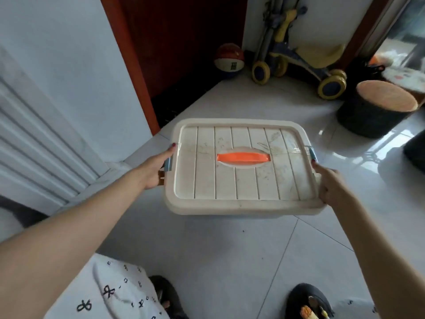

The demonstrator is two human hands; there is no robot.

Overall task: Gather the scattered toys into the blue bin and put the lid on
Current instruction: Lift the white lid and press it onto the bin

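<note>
Lid's on, basically wrapping up.
Left hand (154, 170) and right hand (331, 185) are gripping the lid (241, 166) edges over the bin on the floor (230, 249); side clips (168, 164) possibly still needing snapping.

Pale glossy floor tiles (230, 261) catch window glare at the right. A white wall (76, 72) with a ribbed radiator (34, 143) lines the left, meeting a red-brown door (179, 42). In the far corner, a ball (228, 61), a yellow-wheeled scooter (299, 63) and a round stool (377, 107).
</note>
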